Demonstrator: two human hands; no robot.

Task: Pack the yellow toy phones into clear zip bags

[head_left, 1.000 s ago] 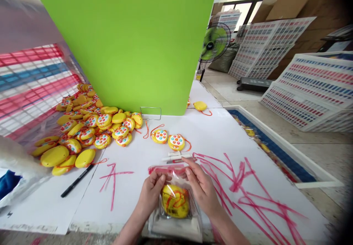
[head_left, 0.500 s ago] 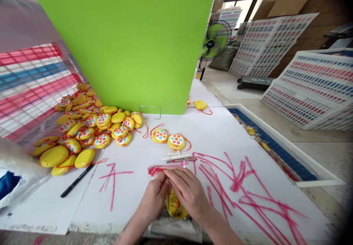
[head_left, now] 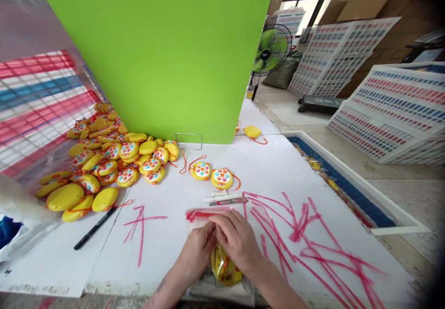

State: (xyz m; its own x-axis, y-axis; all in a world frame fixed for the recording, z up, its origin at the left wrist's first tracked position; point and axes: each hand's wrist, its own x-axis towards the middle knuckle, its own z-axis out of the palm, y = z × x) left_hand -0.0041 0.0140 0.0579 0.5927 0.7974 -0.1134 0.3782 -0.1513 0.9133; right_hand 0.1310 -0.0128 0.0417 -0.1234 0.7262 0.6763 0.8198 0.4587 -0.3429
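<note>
At the table's near edge, my left hand (head_left: 197, 247) and my right hand (head_left: 239, 238) meet, fingertips pinched together over the top of a clear plastic bag (head_left: 227, 283). Inside the bag sits a yellow toy (head_left: 225, 267), its upper part covered by my fingers. What exactly the fingertips grip is partly hidden, but the bag hangs from them. Flat under and beyond my fingers lie a few red-edged clear bags (head_left: 198, 214). Just past these are a white pen (head_left: 224, 198) and a craft knife (head_left: 229, 202).
Yellow toys with coloured buttons are heaped (head_left: 128, 151) at the left, near a black marker (head_left: 93, 229). Two more toys (head_left: 221, 178) lie mid-table. A green board (head_left: 160, 58) stands behind. Pink strokes mark the white table (head_left: 167, 253). A blue-lined crate (head_left: 347, 183) is at the right.
Both hands stay together at the bag, with slightly shifted fingers. The bagged toy has moved a little right and nearer, and more of it shows below my hands.
</note>
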